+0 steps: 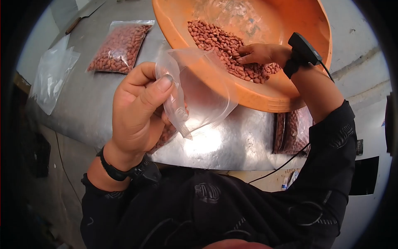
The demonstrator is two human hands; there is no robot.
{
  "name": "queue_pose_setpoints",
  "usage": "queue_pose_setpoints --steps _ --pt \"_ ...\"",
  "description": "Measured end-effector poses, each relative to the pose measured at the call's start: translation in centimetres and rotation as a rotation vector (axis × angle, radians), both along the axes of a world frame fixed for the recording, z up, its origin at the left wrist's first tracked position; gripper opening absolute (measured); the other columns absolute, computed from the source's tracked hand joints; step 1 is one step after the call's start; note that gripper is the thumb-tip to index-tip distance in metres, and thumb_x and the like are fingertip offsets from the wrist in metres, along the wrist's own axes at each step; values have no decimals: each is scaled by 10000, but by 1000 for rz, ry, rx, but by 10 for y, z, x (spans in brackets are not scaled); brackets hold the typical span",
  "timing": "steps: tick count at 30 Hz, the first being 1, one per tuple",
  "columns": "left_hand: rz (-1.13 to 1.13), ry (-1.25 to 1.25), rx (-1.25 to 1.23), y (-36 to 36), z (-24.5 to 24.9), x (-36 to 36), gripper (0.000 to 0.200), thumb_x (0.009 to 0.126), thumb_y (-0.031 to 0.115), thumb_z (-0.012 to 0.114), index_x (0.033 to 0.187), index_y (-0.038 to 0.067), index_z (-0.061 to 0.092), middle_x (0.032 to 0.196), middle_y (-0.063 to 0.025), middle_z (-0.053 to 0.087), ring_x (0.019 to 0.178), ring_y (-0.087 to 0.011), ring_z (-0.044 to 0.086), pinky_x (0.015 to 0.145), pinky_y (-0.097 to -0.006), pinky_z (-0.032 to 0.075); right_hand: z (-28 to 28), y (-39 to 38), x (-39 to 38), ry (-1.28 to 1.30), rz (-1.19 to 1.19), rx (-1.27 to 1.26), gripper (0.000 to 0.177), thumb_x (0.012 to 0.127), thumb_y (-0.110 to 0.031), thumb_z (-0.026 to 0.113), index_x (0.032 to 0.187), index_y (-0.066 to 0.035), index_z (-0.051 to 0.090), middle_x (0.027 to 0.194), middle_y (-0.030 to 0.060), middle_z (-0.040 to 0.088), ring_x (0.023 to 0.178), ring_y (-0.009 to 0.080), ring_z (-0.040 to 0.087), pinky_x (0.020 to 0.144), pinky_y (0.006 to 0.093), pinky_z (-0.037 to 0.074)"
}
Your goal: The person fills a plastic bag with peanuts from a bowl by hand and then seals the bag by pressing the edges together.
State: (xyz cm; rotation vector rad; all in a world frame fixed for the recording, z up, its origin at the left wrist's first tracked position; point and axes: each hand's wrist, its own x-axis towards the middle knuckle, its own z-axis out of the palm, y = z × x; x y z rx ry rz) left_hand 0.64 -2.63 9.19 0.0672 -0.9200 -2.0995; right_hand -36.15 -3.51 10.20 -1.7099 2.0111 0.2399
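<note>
My left hand (pixel 143 101) pinches the edge of a clear plastic bag (pixel 203 89) between thumb and fingers. The bag hangs with its mouth spread, in front of the rim of an orange basin (pixel 265 97). The basin is tilted towards me, and reddish-skinned peanuts (pixel 215 41) lie heaped in its lower part. Inside the basin my right hand (pixel 263 54) rests on the heap, its fingers stretched out and touching the peanuts. I see nothing gripped in it; part of the hand's underside is hidden.
A filled bag of peanuts (pixel 122 46) lies on the metal table (pixel 190 153) at the upper left, near empty plastic bags (pixel 54 79) and a knife (pixel 83 17). More filled bags (pixel 296 130) sit below the basin. A cable (pixel 282 166) runs from the right wrist device.
</note>
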Motion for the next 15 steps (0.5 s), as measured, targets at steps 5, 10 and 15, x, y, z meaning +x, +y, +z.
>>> queue_pose_setpoints --steps 5,10,15 --pt "-11 -11 -23 1 0 1 106 877 82 548 942 5 513 716 -65 576 502 -79 512 401 -203 414 25 36 57 -223 -202 180 246 911 -273 477 986 -47 538 722 46 599 578 127 577 497 302 487" --pt "16 14 14 6 0 -1 99 872 86 563 925 9 530 729 -36 574 514 -55 511 405 -181 414 34 50 68 -18 -69 28 164 842 -149 519 929 -16 557 695 88 598 623 158 582 545 301 483" --pt "38 -8 -10 8 2 -1 114 866 102 582 922 12 538 735 -24 572 520 -54 514 419 -169 412 33 55 56 219 199 -201 134 762 -114 577 812 10 593 693 138 585 674 216 595 639 331 465"
